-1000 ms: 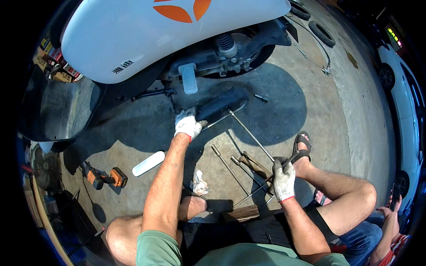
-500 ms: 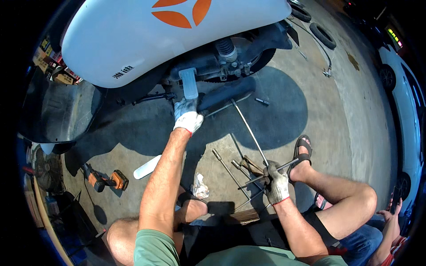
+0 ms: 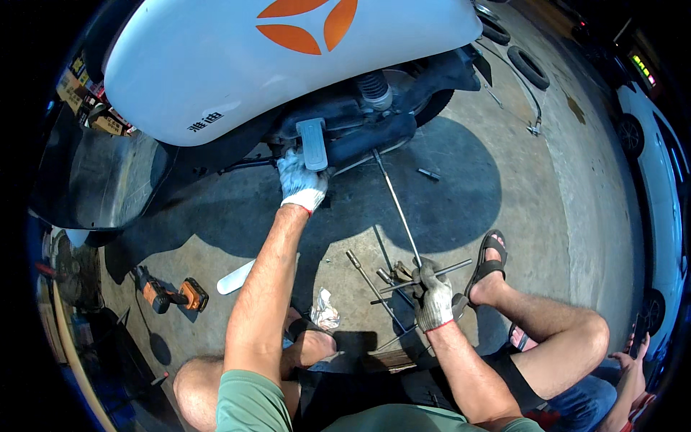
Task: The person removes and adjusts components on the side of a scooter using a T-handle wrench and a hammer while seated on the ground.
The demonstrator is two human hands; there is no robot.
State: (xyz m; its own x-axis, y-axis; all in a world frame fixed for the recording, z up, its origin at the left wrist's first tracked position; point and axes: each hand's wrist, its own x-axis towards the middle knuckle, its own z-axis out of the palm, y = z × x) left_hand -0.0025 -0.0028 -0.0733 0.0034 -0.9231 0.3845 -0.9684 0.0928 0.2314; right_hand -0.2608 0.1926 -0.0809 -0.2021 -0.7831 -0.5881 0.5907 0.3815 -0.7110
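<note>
A dark exhaust muffler (image 3: 371,139) lies along the lower side of a white scooter (image 3: 216,72). My left hand (image 3: 301,183), in a white work glove, is closed at the muffler's front end, its fingertips partly hidden by the grey footrest (image 3: 312,144). My right hand (image 3: 434,294), gloved too, grips the crossbar end of a long T-handle socket wrench (image 3: 398,205). The wrench's far tip meets the muffler's lower edge; whether it sits on a bolt I cannot make out.
Several more T-handle wrenches (image 3: 371,286) lie between my feet, near a crumpled white wrapper (image 3: 325,309). To the left are an orange-black cordless drill (image 3: 155,291) and a white panel (image 3: 235,277). A small metal socket (image 3: 429,174) lies right. Tyres (image 3: 529,67) and a white car (image 3: 651,180) stand beyond.
The muffler has tilted up closer against the scooter. My right hand and the wrench have shifted slightly left, and the wrench tip has risen with the muffler. My left hand stays by the footrest.
</note>
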